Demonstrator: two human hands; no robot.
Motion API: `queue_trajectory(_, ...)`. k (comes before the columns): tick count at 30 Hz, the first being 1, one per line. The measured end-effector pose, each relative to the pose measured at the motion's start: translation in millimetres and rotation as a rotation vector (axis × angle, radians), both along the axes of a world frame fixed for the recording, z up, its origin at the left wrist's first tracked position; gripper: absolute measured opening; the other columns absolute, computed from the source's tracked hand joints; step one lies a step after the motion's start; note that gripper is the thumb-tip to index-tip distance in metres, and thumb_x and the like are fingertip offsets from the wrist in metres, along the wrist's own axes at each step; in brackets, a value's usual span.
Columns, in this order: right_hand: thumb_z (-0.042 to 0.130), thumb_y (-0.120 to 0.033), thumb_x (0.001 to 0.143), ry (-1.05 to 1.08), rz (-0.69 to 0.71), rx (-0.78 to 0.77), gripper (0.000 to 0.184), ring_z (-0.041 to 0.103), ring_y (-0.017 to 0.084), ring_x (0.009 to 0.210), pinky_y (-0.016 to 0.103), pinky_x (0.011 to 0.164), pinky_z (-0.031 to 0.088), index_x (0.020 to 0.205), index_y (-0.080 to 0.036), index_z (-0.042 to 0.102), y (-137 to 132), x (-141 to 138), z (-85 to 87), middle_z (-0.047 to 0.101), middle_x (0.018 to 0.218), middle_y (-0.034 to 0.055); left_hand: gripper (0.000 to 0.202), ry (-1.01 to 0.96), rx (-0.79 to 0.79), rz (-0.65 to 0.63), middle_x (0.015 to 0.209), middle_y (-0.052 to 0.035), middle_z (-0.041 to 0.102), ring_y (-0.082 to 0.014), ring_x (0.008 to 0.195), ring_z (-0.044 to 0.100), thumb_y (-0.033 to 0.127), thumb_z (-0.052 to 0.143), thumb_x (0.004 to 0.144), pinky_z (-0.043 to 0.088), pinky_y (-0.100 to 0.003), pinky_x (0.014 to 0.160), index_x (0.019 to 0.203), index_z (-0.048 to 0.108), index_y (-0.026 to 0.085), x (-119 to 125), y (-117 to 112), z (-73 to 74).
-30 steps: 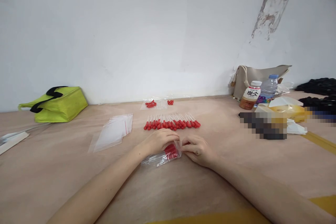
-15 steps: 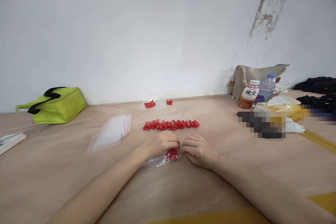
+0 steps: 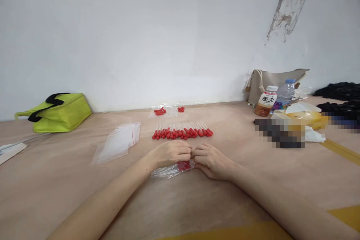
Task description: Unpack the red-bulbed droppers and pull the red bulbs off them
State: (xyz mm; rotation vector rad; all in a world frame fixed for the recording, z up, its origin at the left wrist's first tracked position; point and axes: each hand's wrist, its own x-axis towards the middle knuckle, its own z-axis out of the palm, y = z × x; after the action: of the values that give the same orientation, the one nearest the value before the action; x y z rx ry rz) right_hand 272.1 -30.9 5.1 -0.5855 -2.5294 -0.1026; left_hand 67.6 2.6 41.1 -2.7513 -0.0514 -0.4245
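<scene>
My left hand [image 3: 171, 152] and my right hand [image 3: 209, 159] meet at the table's middle, fingers curled, both pinching the mouth of a small clear zip bag [image 3: 172, 170]. The bag lies flat below my hands and holds red-bulbed droppers. Just beyond my hands a row of several loose red-bulbed droppers [image 3: 182, 132] lies side by side. A stack of empty clear zip bags [image 3: 119, 141] sits to the left of it.
Filled small bags [image 3: 165, 111] lie by the wall. A lime green tote [image 3: 56, 112] stands far left. At the right stand a beige bag [image 3: 274, 80], a tea bottle [image 3: 264, 101], a water bottle [image 3: 286, 92], a yellow tissue pack [image 3: 305, 118] and dark items.
My hands have drawn closer together over the bag's mouth, covering more of the red bulbs. The bag has flattened on the table.
</scene>
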Motion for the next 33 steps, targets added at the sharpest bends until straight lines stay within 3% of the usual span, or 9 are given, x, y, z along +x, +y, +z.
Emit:
queue_trajectory(3,0.052,-0.014,0.074,0.065,0.021,-0.192,0.006,0.052,0.014,0.080,0.027,0.074,0.039,0.075,-0.018,0.057,-2,3,1.6,0.061,0.078,0.0026,0.024,0.022,0.060,-0.009,0.098,-0.0051,0.061,-0.0142,0.100,0.052,0.012,0.036,0.089,0.041,-0.030,0.093,0.079,0.057,0.016,-1,-1,1.2)
queue_trajectory(5,0.055,-0.013,0.070,0.126,0.042,-0.332,0.010,0.054,0.014,0.079,0.027,0.077,0.040,0.078,-0.018,0.059,-2,4,1.7,0.062,0.079,0.0017,0.023,0.016,0.001,0.023,0.099,-0.0050,0.061,-0.0150,0.098,0.053,0.014,0.036,0.089,0.043,-0.030,0.090,0.083,0.058,0.017,0,-2,-1.0)
queue_trajectory(11,0.047,-0.015,0.077,0.338,-0.132,-0.693,0.018,0.057,0.011,0.067,0.021,0.063,0.043,0.078,-0.017,0.065,-1,-4,-2.7,0.065,0.075,0.0010,0.027,-0.203,-0.511,0.467,0.108,-0.0060,0.059,-0.0154,0.100,0.054,0.025,0.035,0.090,0.044,-0.030,0.086,0.110,0.052,0.019,-19,-22,-13.4)
queue_trajectory(14,0.053,-0.018,0.073,0.395,-0.195,-0.728,0.014,0.057,0.011,0.062,0.021,0.057,0.043,0.077,-0.017,0.066,0,-10,-6.2,0.066,0.073,0.0008,0.040,-0.207,-0.655,0.593,0.128,-0.0061,0.046,-0.0188,0.117,0.043,0.036,0.040,0.088,0.037,-0.035,0.097,0.126,0.039,0.023,-38,-38,-21.7)
queue_trajectory(18,0.058,-0.022,0.072,0.397,-0.140,-0.762,0.012,0.059,0.013,0.069,0.023,0.065,0.044,0.076,-0.019,0.068,1,-13,-7.6,0.067,0.077,0.0010,0.052,-0.161,-0.709,0.632,0.139,-0.0040,0.032,-0.0204,0.127,0.030,0.041,0.040,0.087,0.027,-0.040,0.104,0.135,0.026,0.026,-52,-53,-29.8)
queue_trajectory(23,0.063,-0.028,0.069,0.404,-0.147,-0.818,0.021,0.055,0.012,0.065,0.022,0.059,0.042,0.087,-0.019,0.067,3,-11,-8.3,0.064,0.074,-0.0008,0.053,-0.148,-0.712,0.663,0.138,-0.0042,0.035,-0.0201,0.127,0.031,0.043,0.039,0.086,0.025,-0.040,0.105,0.134,0.028,0.024,-50,-54,-30.5)
queue_trajectory(27,0.070,-0.033,0.062,0.436,-0.150,-0.850,0.061,0.055,0.012,0.068,0.023,0.061,0.043,0.119,-0.023,0.051,3,-9,-8.8,0.063,0.089,-0.0003,0.053,-0.163,-0.724,0.677,0.137,-0.0033,0.036,-0.0210,0.124,0.034,0.044,0.041,0.085,0.027,-0.041,0.104,0.133,0.029,0.025,-48,-53,-27.4)
queue_trajectory(29,0.073,-0.034,0.058,0.469,-0.126,-0.875,0.072,0.057,0.014,0.075,0.025,0.066,0.045,0.124,-0.023,0.044,3,-9,-10.0,0.061,0.100,0.0021,0.053,-0.176,-0.733,0.675,0.137,-0.0031,0.036,-0.0218,0.123,0.035,0.044,0.042,0.085,0.029,-0.042,0.103,0.133,0.029,0.026,-48,-53,-25.8)
queue_trajectory(33,0.072,-0.032,0.059,0.563,-0.085,-0.857,0.054,0.056,0.013,0.078,0.024,0.066,0.044,0.106,-0.020,0.048,4,-11,-15.0,0.059,0.099,0.0033,0.052,-0.192,-0.743,0.653,0.136,-0.0027,0.038,-0.0217,0.122,0.037,0.042,0.044,0.085,0.030,-0.041,0.102,0.133,0.029,0.027,-47,-54,-23.8)
